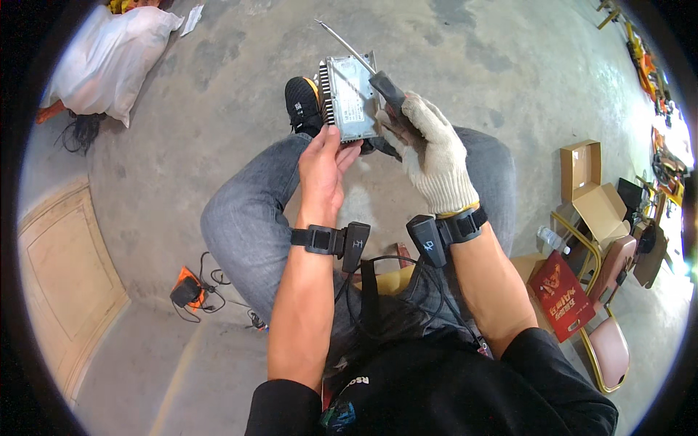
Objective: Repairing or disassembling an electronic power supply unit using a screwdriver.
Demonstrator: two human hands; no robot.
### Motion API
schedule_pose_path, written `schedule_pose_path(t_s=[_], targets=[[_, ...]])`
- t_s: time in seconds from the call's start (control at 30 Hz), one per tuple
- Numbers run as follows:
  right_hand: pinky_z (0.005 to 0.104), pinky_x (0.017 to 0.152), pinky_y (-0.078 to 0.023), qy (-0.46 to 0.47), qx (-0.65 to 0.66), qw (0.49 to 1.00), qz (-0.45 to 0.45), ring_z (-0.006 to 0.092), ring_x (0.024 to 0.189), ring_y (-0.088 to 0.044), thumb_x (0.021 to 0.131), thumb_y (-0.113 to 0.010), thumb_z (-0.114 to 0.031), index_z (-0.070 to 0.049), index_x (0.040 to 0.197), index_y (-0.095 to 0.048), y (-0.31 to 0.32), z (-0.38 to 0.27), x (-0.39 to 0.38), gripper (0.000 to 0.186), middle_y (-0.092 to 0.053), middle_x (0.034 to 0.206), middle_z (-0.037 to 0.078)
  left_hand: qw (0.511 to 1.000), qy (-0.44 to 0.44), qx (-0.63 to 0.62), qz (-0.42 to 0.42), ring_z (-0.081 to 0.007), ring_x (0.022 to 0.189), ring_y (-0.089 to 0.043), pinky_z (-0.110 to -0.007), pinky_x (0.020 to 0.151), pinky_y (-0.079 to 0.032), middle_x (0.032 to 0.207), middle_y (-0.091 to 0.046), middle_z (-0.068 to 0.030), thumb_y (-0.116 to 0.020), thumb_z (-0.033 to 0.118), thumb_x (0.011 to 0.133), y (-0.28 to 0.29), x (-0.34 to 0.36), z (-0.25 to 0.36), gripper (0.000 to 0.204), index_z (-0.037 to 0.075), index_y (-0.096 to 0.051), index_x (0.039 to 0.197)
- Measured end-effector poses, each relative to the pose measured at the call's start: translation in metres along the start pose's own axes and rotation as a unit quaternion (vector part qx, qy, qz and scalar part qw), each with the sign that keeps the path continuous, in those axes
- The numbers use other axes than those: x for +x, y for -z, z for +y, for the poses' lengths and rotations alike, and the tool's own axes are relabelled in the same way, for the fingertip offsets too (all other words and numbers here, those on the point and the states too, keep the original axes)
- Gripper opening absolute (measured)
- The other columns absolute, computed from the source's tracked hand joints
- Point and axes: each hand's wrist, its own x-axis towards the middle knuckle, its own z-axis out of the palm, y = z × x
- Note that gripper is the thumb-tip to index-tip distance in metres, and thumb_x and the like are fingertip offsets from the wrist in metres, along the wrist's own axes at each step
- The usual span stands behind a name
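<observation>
My bare left hand (325, 168) grips the near-left corner of a flat silver metal box (352, 98). Dark and white fins line the box's left side, and a pale label sits on its top face. A knitted white work glove covers my right hand (435, 145), which is closed around the dark handle of a screwdriver (387, 89). The long metal shaft slants up and to the left across the box's far right corner, its tip beyond the box in the air. The gloved fingers are close to the box's right side; whether they touch it is hidden.
Below the box are my legs in grey jeans and a black shoe (303, 104). A white sack (109, 58) lies far left, a black adapter with cables (187, 291) near left. At right are an open cardboard box (592, 196), a red bag (561, 296) and chairs (609, 352).
</observation>
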Motion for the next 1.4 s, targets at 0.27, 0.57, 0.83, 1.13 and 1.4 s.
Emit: schedule_pose_path(t_s=[0.27, 0.57, 0.83, 1.13, 1.4], targets=[[0.0379, 0.094, -0.056, 0.050, -0.060, 0.997, -0.001, 0.0261, 0.106, -0.070, 0.100, -0.065, -0.015, 0.002, 0.131, -0.057, 0.005, 0.000, -0.003, 0.036, -0.068, 0.121, 0.016, 1.000, -0.018, -0.007, 0.019, -0.0320, 0.106, -0.071, -0.042, 0.097, -0.058, 0.125, -0.067, -0.0194, -0.062, 0.019, 0.105, -0.001, 0.000, -0.007, 0.051, -0.010, -0.047, 0.144], [0.0416, 0.097, -0.054, -0.009, -0.150, 0.989, 0.005, 0.0253, 0.104, -0.067, 0.100, -0.063, -0.016, 0.004, 0.136, -0.052, -0.005, -0.035, -0.039, 0.042, -0.064, 0.117, 0.014, 0.954, -0.044, 0.237, 0.180, -0.0208, 0.099, -0.069, -0.034, 0.085, -0.057, 0.118, -0.070, -0.0134, -0.068, 0.024, 0.102, -0.006, -0.011, 0.016, 0.050, -0.005, -0.054, 0.139], [0.0250, 0.070, -0.052, -0.054, -0.293, 0.954, 0.036, 0.0115, 0.085, -0.064, 0.094, -0.068, -0.016, 0.001, 0.122, -0.064, -0.003, -0.070, -0.091, 0.033, -0.066, 0.095, 0.007, 0.993, -0.097, -0.041, -0.048, -0.0163, 0.089, -0.068, -0.029, 0.081, -0.055, 0.103, -0.072, -0.0097, -0.061, 0.030, 0.106, -0.007, -0.039, 0.069, 0.039, -0.003, -0.062, 0.126], [0.0262, 0.067, -0.050, 0.044, -0.353, 0.932, 0.063, 0.0134, 0.074, -0.062, 0.094, -0.066, -0.008, 0.006, 0.118, -0.061, -0.007, -0.104, -0.110, 0.029, -0.066, 0.087, 0.009, 0.986, -0.046, 0.127, 0.096, -0.0186, 0.088, -0.069, -0.034, 0.079, -0.057, 0.100, -0.070, -0.0071, -0.067, 0.028, 0.102, 0.015, -0.021, 0.042, 0.028, 0.003, -0.063, 0.114], [0.0290, 0.081, -0.052, 0.122, -0.644, 0.752, 0.072, 0.0133, 0.088, -0.063, 0.086, -0.072, -0.012, -0.001, 0.114, -0.066, -0.012, -0.131, -0.119, 0.031, -0.067, 0.093, 0.005, 0.994, 0.111, 0.017, 0.007, -0.0354, 0.100, -0.072, -0.044, 0.090, -0.060, 0.112, -0.067, -0.0238, -0.063, 0.035, 0.104, -0.004, -0.008, 0.012, 0.048, -0.008, -0.056, 0.125]])
